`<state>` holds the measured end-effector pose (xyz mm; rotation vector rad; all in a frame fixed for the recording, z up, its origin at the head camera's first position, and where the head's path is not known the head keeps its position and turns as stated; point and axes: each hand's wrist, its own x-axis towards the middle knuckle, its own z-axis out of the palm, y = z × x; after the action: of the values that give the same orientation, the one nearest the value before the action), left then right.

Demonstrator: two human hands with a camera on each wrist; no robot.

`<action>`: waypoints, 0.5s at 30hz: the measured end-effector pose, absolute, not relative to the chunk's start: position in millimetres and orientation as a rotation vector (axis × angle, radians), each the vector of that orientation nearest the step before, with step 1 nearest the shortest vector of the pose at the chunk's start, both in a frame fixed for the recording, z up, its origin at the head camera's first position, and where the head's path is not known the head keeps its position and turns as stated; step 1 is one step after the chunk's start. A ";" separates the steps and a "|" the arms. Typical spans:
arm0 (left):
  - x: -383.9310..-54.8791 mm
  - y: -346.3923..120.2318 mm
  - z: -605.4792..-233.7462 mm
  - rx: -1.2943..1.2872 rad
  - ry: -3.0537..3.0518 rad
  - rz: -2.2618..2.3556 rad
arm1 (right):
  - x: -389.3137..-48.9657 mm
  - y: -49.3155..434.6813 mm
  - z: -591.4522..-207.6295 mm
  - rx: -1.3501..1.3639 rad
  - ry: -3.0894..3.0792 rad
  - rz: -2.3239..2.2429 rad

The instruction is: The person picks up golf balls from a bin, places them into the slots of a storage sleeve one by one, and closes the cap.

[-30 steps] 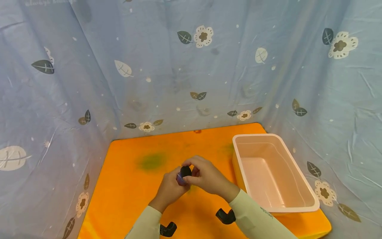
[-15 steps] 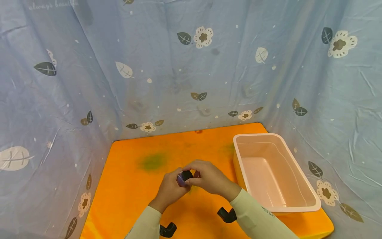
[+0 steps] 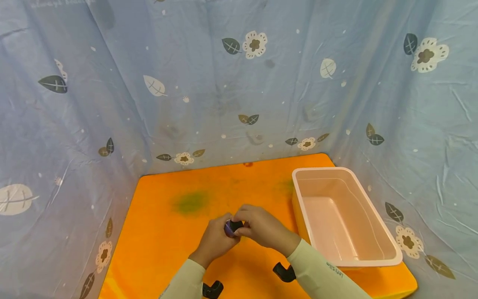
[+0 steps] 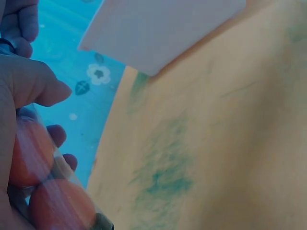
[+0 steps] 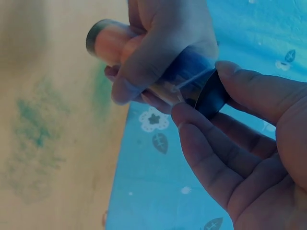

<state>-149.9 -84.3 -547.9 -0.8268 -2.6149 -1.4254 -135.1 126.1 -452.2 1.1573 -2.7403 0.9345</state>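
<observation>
A clear tube (image 5: 189, 69) lies in my left hand (image 3: 216, 237), whose fingers and thumb wrap round its middle. Orange balls (image 4: 62, 206) show through its wall in the left wrist view, and something blue shows near the end by my right hand. A black cap (image 5: 213, 96) sits at that end. My right hand (image 3: 263, 226) pinches this cap between thumb and fingers. At the tube's other end is a second dark cap (image 5: 98, 36). My left hand hides the middle of the tube.
A pale pink plastic tub (image 3: 298, 195) stands at the right of the orange-covered table (image 3: 164, 245). Blue flowered cloth (image 3: 209, 83) hangs behind and on both sides. Green smudges (image 3: 191, 202) mark the table cover.
Both hands have shifted slightly down and to the right with the tube. The right fingers have moved round the black cap, and less of its top shows in the head view.
</observation>
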 end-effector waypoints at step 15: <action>-148.8 -80.0 -558.8 -0.766 -2.561 -1.532 | -132.6 121.5 -467.7 1.027 -2.781 0.971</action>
<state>-148.8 -80.0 -558.8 -0.7656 -2.5606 -1.5319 -132.6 121.5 -467.7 1.0269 -2.7811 0.9706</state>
